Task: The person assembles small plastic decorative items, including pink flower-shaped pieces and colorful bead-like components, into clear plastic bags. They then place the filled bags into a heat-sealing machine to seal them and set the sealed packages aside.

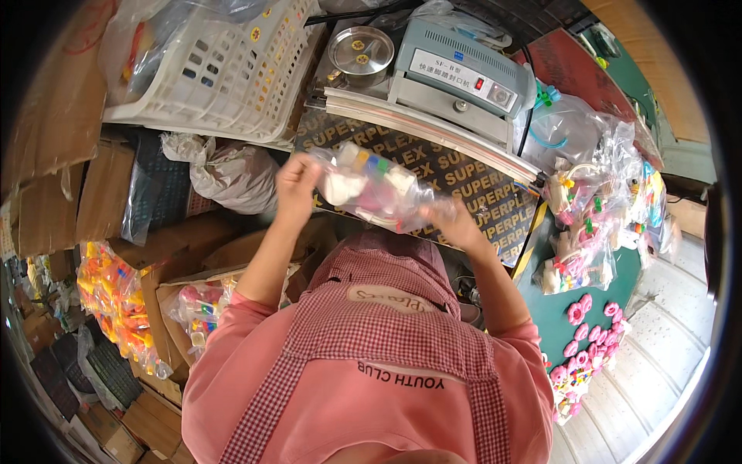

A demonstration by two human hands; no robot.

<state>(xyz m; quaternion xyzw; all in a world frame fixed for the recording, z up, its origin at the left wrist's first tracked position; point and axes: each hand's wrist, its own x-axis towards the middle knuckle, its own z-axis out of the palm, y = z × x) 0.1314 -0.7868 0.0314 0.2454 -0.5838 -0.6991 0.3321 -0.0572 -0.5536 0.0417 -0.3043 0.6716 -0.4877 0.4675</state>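
A clear plastic bag (377, 188) of white, pink, blue and green plastic toy parts is stretched between my hands, above the printed board (359, 130). My left hand (298, 177) grips its left end, fingers closed on the film. At its right end, my right hand (455, 220) holds the bag; this hand is blurred by motion. Just beyond the bag stands a foot-pedal bag sealer (464, 69) with a red switch, its long sealing bar (429, 130) in front. A round metal tin (360, 52) sits to the left of the sealer.
Filled bags of toy parts (579, 232) lie on the green table (533, 278) at right, near loose pink rings (585, 330). A white plastic basket (226, 75) stands at upper left. Below it are a tied sack (232, 177), an open carton (156, 307) and bags of orange pieces (116, 301).
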